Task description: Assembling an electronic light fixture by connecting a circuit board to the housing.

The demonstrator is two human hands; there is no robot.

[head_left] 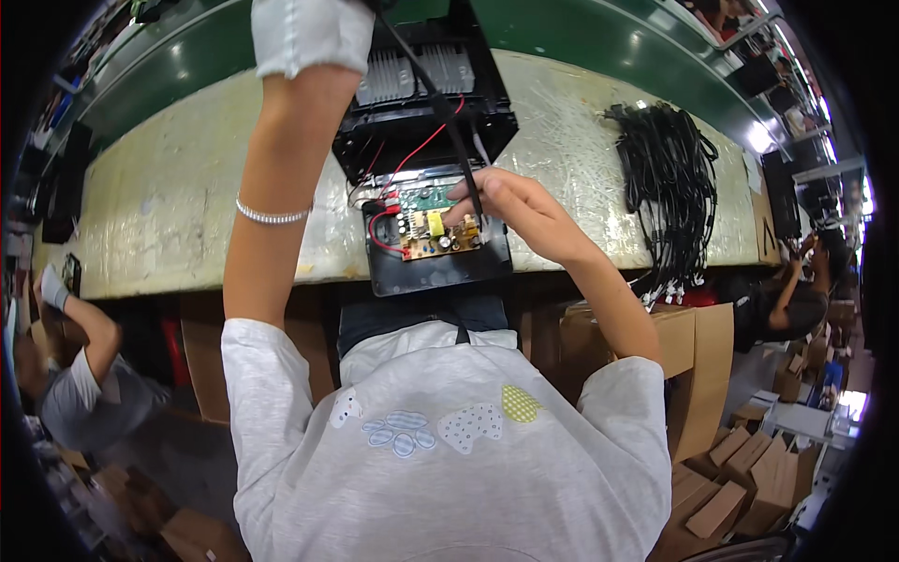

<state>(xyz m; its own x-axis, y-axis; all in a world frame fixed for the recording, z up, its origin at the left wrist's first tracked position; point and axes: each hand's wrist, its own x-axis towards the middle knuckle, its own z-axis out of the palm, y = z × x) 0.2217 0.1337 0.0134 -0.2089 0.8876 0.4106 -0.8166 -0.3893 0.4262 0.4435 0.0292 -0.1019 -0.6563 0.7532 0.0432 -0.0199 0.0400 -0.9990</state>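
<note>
My left arm, with a bracelet, reaches up and away, and white fabric covers my left hand or wrist (314, 36); its fingers are out of sight past the upper edge. A long black cord (457, 140) slants down from beside that fabric. My right hand (520, 206) is over the right end of a circuit board (426, 242), thumb and fingers closed around the cord's lower part. The board, with a yellow transformer and red wires, lies in a black casing half (440, 276). Wires link it to the other casing half (421, 122), which has metal fins and stands behind.
The pale, film-covered bench (562, 103) carries a heap of black cables (665, 178) at right, their ends hanging over the front edge. Cardboard boxes (674, 342) stand below the bench. Other people work at far left (94, 375) and far right (791, 300).
</note>
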